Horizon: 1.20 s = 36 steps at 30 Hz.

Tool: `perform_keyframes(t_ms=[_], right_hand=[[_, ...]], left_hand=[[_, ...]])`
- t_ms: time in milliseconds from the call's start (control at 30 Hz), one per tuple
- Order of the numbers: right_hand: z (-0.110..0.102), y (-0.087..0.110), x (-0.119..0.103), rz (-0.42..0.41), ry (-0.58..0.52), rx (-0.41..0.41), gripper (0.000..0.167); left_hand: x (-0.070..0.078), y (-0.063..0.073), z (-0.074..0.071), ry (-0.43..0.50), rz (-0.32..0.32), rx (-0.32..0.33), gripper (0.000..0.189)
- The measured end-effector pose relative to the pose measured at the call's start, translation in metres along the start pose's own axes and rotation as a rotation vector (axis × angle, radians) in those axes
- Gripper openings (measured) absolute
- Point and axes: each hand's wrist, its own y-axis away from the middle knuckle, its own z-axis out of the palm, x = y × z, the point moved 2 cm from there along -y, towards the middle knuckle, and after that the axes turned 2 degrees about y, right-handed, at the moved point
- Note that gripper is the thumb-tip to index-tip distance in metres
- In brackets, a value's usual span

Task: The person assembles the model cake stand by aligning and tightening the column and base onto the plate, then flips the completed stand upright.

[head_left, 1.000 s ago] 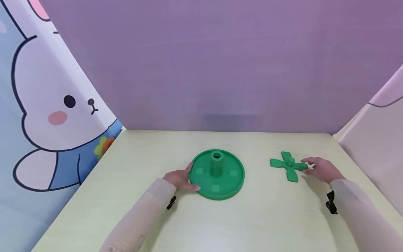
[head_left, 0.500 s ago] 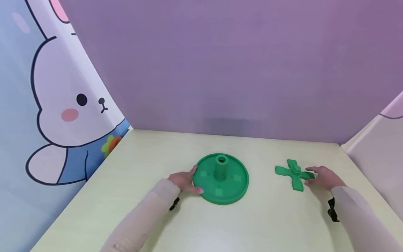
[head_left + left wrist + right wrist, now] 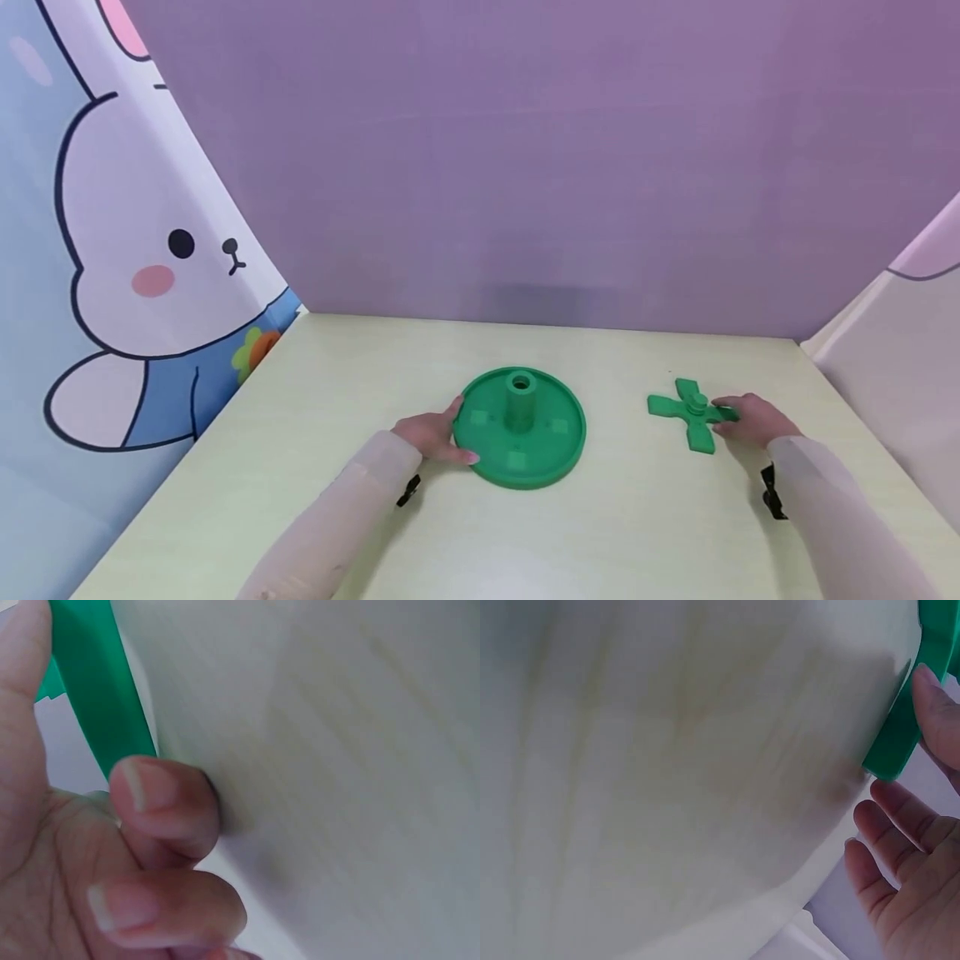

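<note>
My left hand holds the left rim of a round green base, thumb and index finger spread along its edge. A hollow upright post rises from the base's middle. In the left wrist view the green rim runs beside the thumb, with other fingers curled under it. To the right, a flat green four-armed cross piece with a round knob lies on the table. My right hand pinches its right arm between thumb and index finger. The right wrist view shows the thumb on that green arm, other fingers loosely bent below.
Both green pieces are on a pale table. Behind it stands a purple backdrop. A cloth with a cartoon rabbit hangs at the left, and a pale cloth borders the right.
My right hand has moved in slightly to the left, and its thumb and index finger have come together on the cross piece's arm. The left hand stays at the base. The head view shifts a little.
</note>
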Motion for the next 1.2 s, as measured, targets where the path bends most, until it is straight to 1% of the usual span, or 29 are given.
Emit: perform_keyframes(t_ms=[133, 433, 667, 800, 900, 1000, 1100, 1200], right_hand=[[0.005, -0.002, -0.001, -0.01, 0.007, 0.0, 0.05], [0.009, -0.004, 0.001, -0.016, 0.028, 0.02, 0.047], [0.011, -0.003, 0.005, 0.008, 0.029, 0.026, 0.047], [0.01, -0.004, 0.003, 0.024, 0.024, 0.0, 0.046], [0.005, -0.006, -0.001, 0.03, 0.014, -0.049, 0.047], [0.001, -0.008, -0.004, 0.056, -0.015, -0.083, 0.05], [0.0, -0.008, -0.004, 0.097, -0.062, -0.078, 0.048], [0.001, -0.005, -0.005, 0.161, -0.223, -0.068, 0.048]], left_hand=[[-0.002, 0.001, 0.001, -0.003, -0.005, 0.004, 0.104], [-0.003, 0.004, 0.002, 0.007, 0.004, 0.004, 0.104], [-0.003, 0.004, 0.001, -0.011, -0.007, -0.006, 0.104], [-0.002, 0.003, 0.0, -0.01, 0.002, -0.019, 0.103], [-0.003, 0.003, 0.0, -0.001, 0.0, -0.029, 0.104], [-0.004, 0.002, 0.0, 0.002, -0.012, -0.034, 0.105], [-0.005, 0.001, 0.001, 0.009, -0.008, -0.039, 0.106], [-0.006, 0.001, 0.0, 0.021, 0.004, -0.044, 0.105]])
